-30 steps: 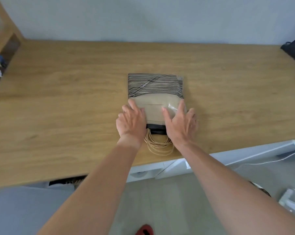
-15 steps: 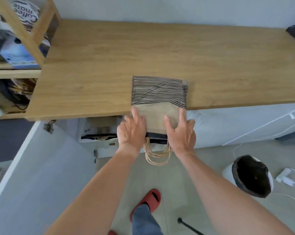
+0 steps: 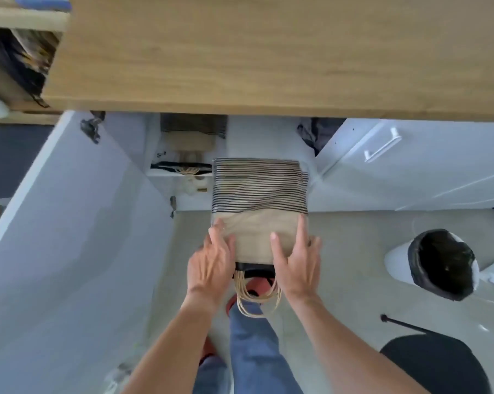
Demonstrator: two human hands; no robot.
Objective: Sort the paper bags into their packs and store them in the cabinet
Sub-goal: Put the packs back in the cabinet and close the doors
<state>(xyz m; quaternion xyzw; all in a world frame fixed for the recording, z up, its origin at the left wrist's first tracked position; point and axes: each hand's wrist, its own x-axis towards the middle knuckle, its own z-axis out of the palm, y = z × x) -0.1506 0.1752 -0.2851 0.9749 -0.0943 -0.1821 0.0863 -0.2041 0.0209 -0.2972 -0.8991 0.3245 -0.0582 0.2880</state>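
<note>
Pack of striped paper bags (image 3: 258, 206) had left the countertop (image 3: 268, 52); left hand (image 3: 210, 265) and right hand (image 3: 295, 264) gripped its near end, open cabinet (image 3: 183, 166) just ahead. Storing imminent.

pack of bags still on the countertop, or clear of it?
Apart. Head view: the pack of bags is held by both hands below and in front of the countertop edge, with cabinet and floor showing between them.

Cabinet (image 3: 183, 155) contents dim, indistinct
</note>
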